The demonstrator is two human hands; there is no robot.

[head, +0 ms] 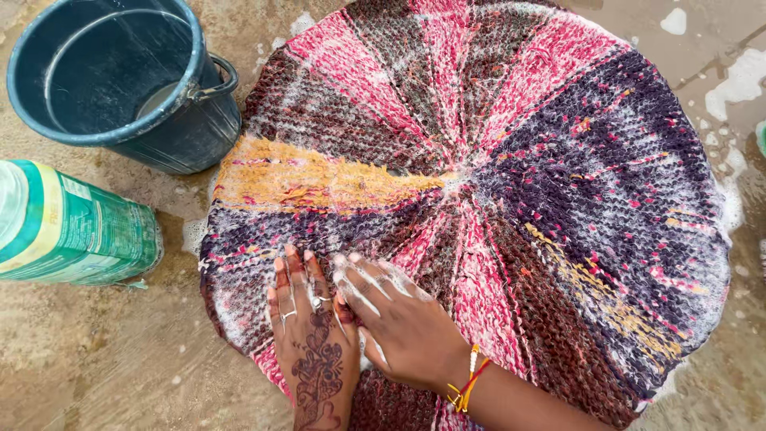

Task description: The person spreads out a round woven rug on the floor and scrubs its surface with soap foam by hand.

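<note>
A round woven rag mat (pixel 511 160) in pink, purple, brown and yellow wedges lies flat on the wet ground, streaked with white soap foam. My left hand (pixel 313 339), marked with a dark henna pattern and wearing rings, presses flat on the mat's near edge with fingers spread. Right beside it, my right hand (pixel 395 319) lies palm down on the mat, soapy, with a red and yellow thread band at the wrist. Neither hand grips anything.
A dark blue bucket (pixel 120 80) with a metal handle stands at the upper left, next to the mat. A green and white plastic container (pixel 72 231) lies on its side at the left. Soap foam patches (pixel 738 80) dot the wet concrete floor at the right.
</note>
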